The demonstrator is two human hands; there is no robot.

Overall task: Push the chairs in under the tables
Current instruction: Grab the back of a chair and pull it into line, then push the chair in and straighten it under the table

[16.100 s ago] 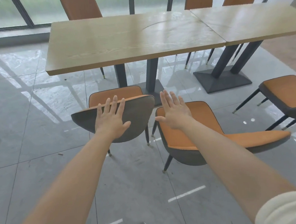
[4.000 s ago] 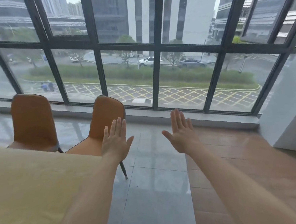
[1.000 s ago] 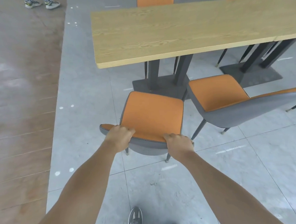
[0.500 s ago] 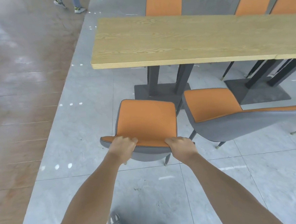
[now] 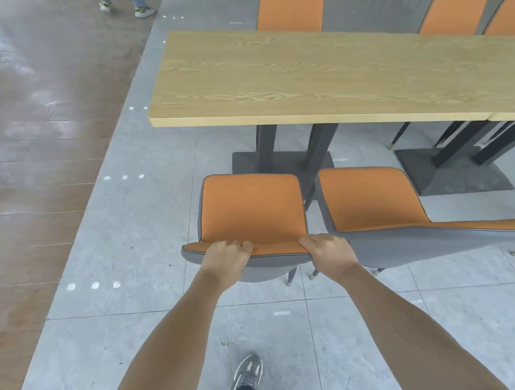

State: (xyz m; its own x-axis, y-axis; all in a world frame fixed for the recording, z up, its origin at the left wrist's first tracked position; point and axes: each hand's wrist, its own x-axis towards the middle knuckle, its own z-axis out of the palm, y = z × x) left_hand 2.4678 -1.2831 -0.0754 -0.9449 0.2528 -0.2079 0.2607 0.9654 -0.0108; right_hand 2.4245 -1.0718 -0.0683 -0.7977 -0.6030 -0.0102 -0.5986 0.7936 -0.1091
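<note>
An orange chair with a grey back stands in front of a long wooden table, its seat just short of the table's near edge. My left hand grips the top of its backrest on the left. At the backrest's right end, my right hand holds the same rim. A second orange chair stands right beside it, its grey back stretching off to the right, also out from the table.
The table's dark pedestal base sits on grey tiles ahead of the chair. Three orange chairs, one of them, line the far side. Brown wood flooring lies to the left, with a person's feet at the top. My shoe is below.
Both hands have kept their grip on the backrest while the chair and I moved closer to the table; my foot has stepped forward.
</note>
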